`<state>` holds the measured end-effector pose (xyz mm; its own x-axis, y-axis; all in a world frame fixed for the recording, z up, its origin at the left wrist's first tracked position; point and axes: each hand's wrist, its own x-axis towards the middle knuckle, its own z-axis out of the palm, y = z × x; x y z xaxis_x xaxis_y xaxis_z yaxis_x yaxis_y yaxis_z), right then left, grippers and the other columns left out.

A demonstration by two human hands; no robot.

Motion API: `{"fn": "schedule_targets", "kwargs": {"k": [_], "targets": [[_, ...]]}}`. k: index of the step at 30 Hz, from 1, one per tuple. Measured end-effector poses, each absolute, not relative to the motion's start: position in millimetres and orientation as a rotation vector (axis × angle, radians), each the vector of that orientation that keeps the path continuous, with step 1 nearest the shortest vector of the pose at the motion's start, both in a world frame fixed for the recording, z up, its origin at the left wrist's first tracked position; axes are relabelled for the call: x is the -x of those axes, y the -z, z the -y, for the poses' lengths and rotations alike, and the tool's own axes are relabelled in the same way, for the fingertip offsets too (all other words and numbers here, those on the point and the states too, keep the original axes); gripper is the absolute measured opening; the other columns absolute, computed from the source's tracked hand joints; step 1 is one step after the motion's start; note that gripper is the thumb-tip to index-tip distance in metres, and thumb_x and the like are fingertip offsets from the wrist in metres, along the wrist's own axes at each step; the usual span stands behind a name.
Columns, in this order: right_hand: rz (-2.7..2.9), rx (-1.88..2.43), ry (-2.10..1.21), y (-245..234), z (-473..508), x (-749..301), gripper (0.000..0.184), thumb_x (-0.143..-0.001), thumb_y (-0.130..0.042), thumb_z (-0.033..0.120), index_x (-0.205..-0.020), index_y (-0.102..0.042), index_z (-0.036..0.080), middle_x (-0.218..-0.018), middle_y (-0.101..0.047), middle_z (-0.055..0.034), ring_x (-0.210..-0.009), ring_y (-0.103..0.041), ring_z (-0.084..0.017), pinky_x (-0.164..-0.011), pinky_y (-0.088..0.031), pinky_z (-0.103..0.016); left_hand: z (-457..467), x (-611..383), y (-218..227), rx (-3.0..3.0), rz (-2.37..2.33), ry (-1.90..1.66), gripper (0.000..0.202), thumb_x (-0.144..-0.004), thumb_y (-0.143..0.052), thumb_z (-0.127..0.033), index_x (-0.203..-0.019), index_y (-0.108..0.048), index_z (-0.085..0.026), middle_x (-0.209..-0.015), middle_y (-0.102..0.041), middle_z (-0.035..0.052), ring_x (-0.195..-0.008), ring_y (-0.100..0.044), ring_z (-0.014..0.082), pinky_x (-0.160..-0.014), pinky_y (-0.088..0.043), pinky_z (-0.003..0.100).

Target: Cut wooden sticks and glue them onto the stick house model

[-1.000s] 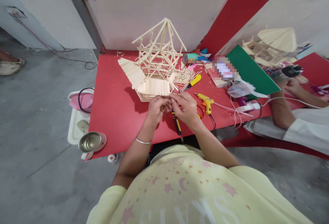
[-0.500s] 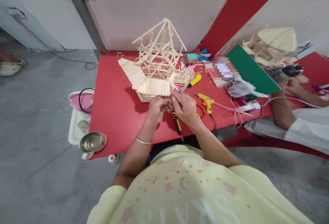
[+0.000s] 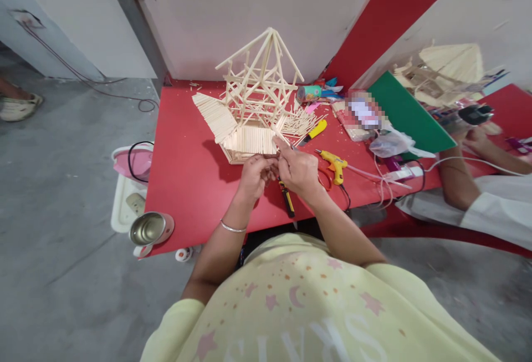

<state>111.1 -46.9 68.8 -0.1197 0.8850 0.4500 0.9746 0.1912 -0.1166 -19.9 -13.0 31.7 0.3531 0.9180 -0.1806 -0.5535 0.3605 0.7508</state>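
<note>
A pavilion-like model of thin wooden sticks [image 3: 264, 82] stands on the red table [image 3: 178, 184], its peaked roof frame bare. Low at its front lies a slatted stick panel [image 3: 251, 140]. My left hand [image 3: 254, 178] is closed in a pinch by the panel's front edge; what its fingertips hold is too small to make out. Close beside it is my right hand [image 3: 300, 171], its index finger stretched onto the panel's right end, the other fingers curled. Anything under them is hidden. Black-and-yellow pliers [image 3: 286, 200] lie partly below the right hand.
To the right are a yellow glue gun [image 3: 333, 166], a yellow-handled cutter [image 3: 315, 131], loose sticks [image 3: 301, 122] and a plastic bag [image 3: 390, 143]. A metal mug [image 3: 150, 229] stands at the near left corner. Beyond the green board [image 3: 411, 110], another person's arm [image 3: 455, 176] rests.
My right index finger has stretched forward onto the panel's right end. My left hand stays almost in place, and the model has not visibly moved.
</note>
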Motion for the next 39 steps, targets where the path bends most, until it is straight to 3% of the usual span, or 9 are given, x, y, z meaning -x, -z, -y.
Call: {"fn": "schedule_targets", "kwargs": {"k": [20,34,39], "targets": [[2.038,1.763,0.271,-70.5,47.6,-109.5,0.056,-0.098,-0.039,0.027,-0.149,-0.060,0.013,-0.076,-0.074,-0.0065,-0.065,-0.062,-0.017,-0.060,-0.038,-0.029,13.3,21.3,-31.8,-0.622,-0.641,-1.035,0.018,-0.064,-0.075,-0.026,-0.065,-0.059,-0.017,-0.055,-0.061,-0.0028,-0.040,-0.057,0.0098,-0.038,-0.038,0.020],[2.042,1.756,0.263,-69.6,48.1,-109.8,0.056,-0.098,-0.040,0.026,-0.150,-0.058,0.015,-0.079,-0.076,-0.0058,-0.066,-0.063,-0.017,-0.062,-0.041,-0.028,13.2,21.5,-34.2,-0.644,-0.656,-1.033,0.017,-0.063,-0.074,-0.027,-0.067,-0.062,-0.016,-0.057,-0.065,0.0001,-0.043,-0.057,0.0093,-0.041,-0.039,0.020],[1.984,1.615,0.270,-65.2,54.2,-117.2,0.050,-0.100,-0.042,0.025,-0.144,-0.064,0.017,-0.083,-0.077,-0.0055,-0.071,-0.066,-0.017,-0.068,-0.047,-0.028,13.0,22.4,-30.7,-0.653,-0.598,-1.013,0.020,-0.065,-0.074,-0.027,-0.079,-0.069,-0.013,-0.066,-0.070,0.0020,-0.046,-0.059,0.0093,-0.042,-0.040,0.020]]}}
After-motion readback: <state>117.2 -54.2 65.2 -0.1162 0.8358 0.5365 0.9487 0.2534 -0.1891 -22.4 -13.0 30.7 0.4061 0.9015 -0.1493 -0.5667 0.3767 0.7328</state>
